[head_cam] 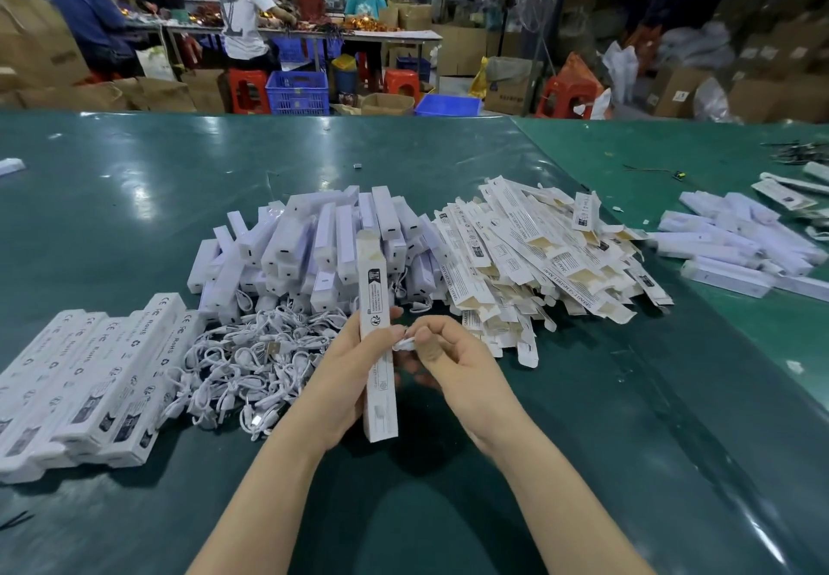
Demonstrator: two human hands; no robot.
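As left grip (342, 376) clasps the box (376, 296), right grip (453, 360) pinches a cable (403, 344) beside it.

Cables (251, 363) lie between packed boxes (89, 377) at left and flat cartons (538, 260) at right.

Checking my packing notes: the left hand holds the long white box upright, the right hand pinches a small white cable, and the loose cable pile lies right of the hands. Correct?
Not quite: in the head view the loose cable pile lies left of the hands. The rest holds: the left hand holds the long white box upright, and the right hand pinches a small white cable.
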